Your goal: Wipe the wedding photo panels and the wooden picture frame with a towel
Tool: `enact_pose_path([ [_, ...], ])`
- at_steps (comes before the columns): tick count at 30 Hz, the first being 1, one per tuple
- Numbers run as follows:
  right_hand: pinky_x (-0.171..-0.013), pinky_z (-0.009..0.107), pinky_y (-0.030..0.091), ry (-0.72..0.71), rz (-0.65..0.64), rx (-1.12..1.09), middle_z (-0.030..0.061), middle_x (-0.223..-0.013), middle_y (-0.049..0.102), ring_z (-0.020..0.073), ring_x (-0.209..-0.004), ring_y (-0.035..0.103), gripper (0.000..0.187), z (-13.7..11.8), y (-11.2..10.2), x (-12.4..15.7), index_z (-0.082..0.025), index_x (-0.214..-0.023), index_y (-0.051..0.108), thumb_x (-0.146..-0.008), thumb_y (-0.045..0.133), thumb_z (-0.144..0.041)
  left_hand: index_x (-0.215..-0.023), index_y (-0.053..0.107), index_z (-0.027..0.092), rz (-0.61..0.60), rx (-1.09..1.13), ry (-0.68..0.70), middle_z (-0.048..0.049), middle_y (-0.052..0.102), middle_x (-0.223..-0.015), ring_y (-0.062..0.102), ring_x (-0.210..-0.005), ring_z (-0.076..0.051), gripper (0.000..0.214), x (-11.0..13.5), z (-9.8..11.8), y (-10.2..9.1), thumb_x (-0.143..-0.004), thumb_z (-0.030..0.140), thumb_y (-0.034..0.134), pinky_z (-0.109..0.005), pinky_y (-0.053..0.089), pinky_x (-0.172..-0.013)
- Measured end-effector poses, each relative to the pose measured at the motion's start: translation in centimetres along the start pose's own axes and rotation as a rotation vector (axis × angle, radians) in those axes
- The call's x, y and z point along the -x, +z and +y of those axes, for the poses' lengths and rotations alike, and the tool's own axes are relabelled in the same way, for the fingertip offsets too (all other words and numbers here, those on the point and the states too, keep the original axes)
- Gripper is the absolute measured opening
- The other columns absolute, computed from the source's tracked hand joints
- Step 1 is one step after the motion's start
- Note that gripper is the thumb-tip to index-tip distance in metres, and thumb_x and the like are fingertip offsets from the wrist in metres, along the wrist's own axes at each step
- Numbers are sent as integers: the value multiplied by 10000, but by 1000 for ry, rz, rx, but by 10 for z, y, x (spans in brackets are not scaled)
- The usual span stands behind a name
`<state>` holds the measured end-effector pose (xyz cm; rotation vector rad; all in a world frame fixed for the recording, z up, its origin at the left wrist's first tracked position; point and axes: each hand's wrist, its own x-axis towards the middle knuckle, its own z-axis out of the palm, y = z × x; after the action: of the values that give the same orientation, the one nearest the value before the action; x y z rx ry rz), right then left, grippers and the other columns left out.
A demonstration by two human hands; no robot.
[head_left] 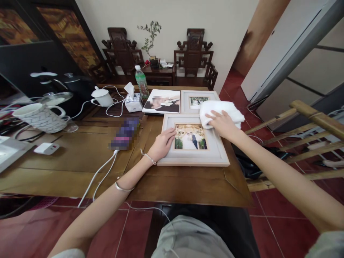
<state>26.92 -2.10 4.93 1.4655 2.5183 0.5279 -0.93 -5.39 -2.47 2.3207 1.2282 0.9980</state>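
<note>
A light-wood picture frame (193, 157) with a wide pale mat and a small wedding photo lies flat near the table's right end. My left hand (163, 143) rests on the frame's left border, fingers stretched out and lying flat. At its upper right corner, my right hand (221, 123) presses a folded white towel (225, 109), fingers bent over its near side. The towel covers that corner and part of a second, similar picture frame (186, 96) behind. Left of the second frame is a photo panel (161, 102) with a blurred picture, atop something dark.
A tissue box (133, 104), green-labelled bottle (142, 82), lidded white cup (102, 96) and patterned mug (40, 118) stand left. A phone (125, 134) lies with its white cable (100, 166) trailing over the front edge. A bamboo chair (295, 139) stands right of the table.
</note>
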Motion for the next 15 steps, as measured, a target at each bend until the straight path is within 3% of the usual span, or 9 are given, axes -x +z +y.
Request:
enact_pose_path([
  [5,-1015,520,352,-51,-42,-109,94,-1427,495,319,-1350,373,486,-25,-17,63,-169,-1003,724,-682,454,75,-1121,672,158,-17,-22,-3,-123,593,-1321,525,-1265,-243,320,0,1,-2,-944,265,427,-450,406,-1088],
  [9,-970,468,411,-144,-77,-262,93,-1343,578,299,-1286,466,500,-44,-43,109,-191,-924,737,-616,438,65,-1114,670,184,-33,-53,-16,-111,582,-1333,530,-1256,-243,304,-1,0,-4,-944,279,436,-461,413,-1074],
  [12,-888,391,459,-121,-134,-343,59,-1207,669,268,-1150,584,506,-44,-57,117,-237,-872,733,-609,411,52,-1109,670,180,-21,-42,-3,-116,594,-1313,543,-1240,-242,301,-2,-3,-3,-942,282,442,-449,412,-1075],
  [15,-784,372,479,-37,-170,-328,80,-1177,674,276,-998,653,521,-41,-56,95,-242,-986,716,-659,411,26,-1137,657,179,-26,-33,-7,-122,576,-1333,532,-1252,-249,312,-3,-5,-3,-944,295,442,-456,406,-1078],
])
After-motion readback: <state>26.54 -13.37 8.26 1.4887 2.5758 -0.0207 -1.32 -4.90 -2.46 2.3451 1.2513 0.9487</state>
